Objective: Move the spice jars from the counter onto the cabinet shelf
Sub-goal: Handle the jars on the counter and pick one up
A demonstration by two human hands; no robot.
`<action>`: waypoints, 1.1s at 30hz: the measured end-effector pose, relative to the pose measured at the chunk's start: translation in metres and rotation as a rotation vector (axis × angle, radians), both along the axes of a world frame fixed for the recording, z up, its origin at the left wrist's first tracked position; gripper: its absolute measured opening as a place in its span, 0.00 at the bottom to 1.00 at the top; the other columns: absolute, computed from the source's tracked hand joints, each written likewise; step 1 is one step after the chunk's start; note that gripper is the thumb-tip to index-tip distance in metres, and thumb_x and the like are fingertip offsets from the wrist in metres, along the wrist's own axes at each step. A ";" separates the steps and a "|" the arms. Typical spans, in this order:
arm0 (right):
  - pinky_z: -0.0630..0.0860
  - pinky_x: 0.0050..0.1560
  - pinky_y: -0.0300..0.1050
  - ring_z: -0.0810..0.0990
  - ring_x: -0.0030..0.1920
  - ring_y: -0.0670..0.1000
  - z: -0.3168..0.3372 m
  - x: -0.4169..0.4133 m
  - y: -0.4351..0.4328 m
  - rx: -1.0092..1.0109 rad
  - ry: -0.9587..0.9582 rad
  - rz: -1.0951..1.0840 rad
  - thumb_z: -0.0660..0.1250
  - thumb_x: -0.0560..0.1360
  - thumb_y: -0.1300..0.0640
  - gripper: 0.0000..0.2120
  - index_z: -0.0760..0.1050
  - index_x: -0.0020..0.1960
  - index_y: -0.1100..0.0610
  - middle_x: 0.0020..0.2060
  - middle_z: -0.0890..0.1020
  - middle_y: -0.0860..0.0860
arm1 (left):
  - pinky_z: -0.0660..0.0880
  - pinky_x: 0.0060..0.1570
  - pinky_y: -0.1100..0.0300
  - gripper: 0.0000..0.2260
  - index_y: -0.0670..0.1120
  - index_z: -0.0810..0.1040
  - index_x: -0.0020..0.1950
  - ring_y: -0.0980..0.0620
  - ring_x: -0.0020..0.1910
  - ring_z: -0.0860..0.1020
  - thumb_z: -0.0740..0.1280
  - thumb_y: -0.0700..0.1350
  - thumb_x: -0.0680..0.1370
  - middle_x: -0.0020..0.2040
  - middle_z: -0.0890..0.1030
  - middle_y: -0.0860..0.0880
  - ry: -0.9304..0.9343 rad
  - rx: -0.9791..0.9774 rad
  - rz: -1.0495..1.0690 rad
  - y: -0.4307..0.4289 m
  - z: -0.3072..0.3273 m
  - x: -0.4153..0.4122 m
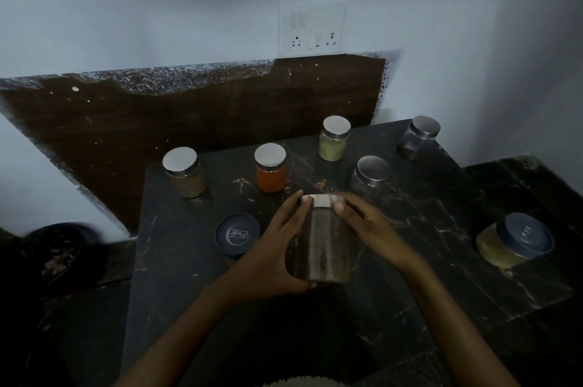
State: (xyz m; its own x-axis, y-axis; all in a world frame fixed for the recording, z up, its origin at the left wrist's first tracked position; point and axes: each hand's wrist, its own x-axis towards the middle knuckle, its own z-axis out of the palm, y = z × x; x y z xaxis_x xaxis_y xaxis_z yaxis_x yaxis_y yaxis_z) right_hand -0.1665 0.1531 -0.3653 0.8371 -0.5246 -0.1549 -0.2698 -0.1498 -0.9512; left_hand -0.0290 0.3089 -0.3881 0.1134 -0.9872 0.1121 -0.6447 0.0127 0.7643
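Observation:
I hold a tall glass jar (pixel 323 244) with dark contents and a steel lid between both hands, over the black marble counter (pixel 426 216). My left hand (pixel 277 248) grips its left side, thumb under the base. My right hand (pixel 366 225) grips the right side near the lid. Behind stand several steel-lidded jars: a brown one (pixel 186 173), an orange one (pixel 271 169), a green one (pixel 333 139), and two nearly empty ones (pixel 369 177) (pixel 418 137). Two blue-lidded jars sit at the left (pixel 237 233) and right (pixel 514 240). No cabinet shelf is in view.
A dark brown backsplash (pixel 189 115) and a white wall with a socket plate (pixel 310 28) rise behind the counter. A dark round bowl-like thing (pixel 60 257) sits low at the left. A lower counter section (pixel 520 175) lies at the right.

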 end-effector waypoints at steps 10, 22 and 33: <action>0.69 0.66 0.58 0.62 0.72 0.48 0.002 -0.010 -0.007 -0.020 0.117 0.362 0.80 0.54 0.46 0.58 0.44 0.70 0.28 0.74 0.52 0.40 | 0.62 0.72 0.52 0.51 0.61 0.42 0.74 0.61 0.75 0.48 0.74 0.58 0.62 0.74 0.41 0.64 0.122 0.061 0.086 0.012 0.009 0.012; 0.66 0.69 0.56 0.56 0.74 0.48 0.002 -0.006 0.006 -0.121 0.133 0.329 0.80 0.54 0.50 0.61 0.38 0.68 0.27 0.75 0.49 0.43 | 0.62 0.71 0.50 0.51 0.70 0.40 0.70 0.58 0.75 0.49 0.74 0.62 0.61 0.72 0.39 0.70 0.171 0.078 0.072 0.015 0.009 0.014; 0.64 0.70 0.45 0.53 0.72 0.46 0.008 -0.005 0.017 -0.241 0.105 0.325 0.77 0.53 0.42 0.58 0.37 0.66 0.26 0.66 0.44 0.27 | 0.50 0.59 0.82 0.55 0.65 0.34 0.70 0.74 0.68 0.38 0.77 0.57 0.63 0.71 0.30 0.68 -0.014 0.142 -0.015 0.011 0.026 0.015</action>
State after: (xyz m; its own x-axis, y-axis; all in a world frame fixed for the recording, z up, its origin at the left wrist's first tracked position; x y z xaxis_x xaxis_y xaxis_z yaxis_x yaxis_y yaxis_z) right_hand -0.1713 0.1701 -0.3575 0.9511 -0.2678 -0.1537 -0.2660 -0.4577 -0.8484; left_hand -0.0137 0.3195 -0.3622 0.0984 -0.9948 -0.0274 -0.6561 -0.0855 0.7498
